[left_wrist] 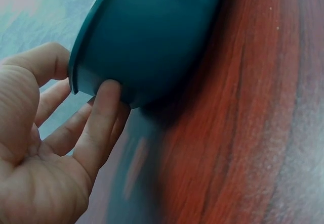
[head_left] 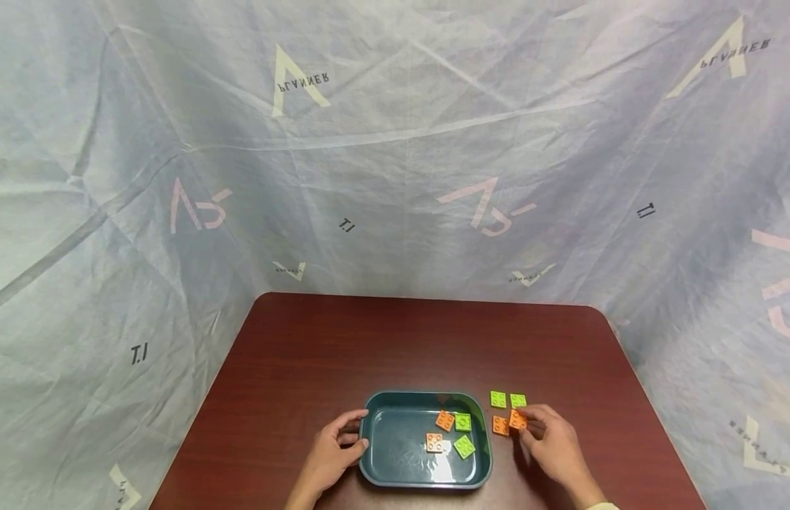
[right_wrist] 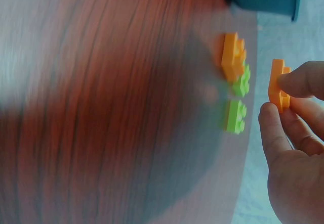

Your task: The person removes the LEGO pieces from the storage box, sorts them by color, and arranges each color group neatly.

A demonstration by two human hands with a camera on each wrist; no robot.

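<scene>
A dark teal tray [head_left: 395,486] sits near the front of the table. My left hand [head_left: 334,453] holds its left end; in the left wrist view the fingers [left_wrist: 107,95] meet the rim and outer wall. To the right of the tray, my right hand [head_left: 556,443] pinches an orange toy brick [right_wrist: 276,85] between thumb and fingers, raised off the tabletop. Beside it another orange brick [head_left: 500,426] lies on the table, with two green bricks, one [head_left: 498,399] to the left and one [head_left: 518,401] to the right, just behind.
Inside the tray lie two orange bricks, one [head_left: 445,420] behind the other [head_left: 434,443], and two green bricks, one [head_left: 463,422] farther back than the other [head_left: 464,446]. The brown wooden table [head_left: 369,340] extends back to a grey-white sheet [head_left: 395,184] hanging around it.
</scene>
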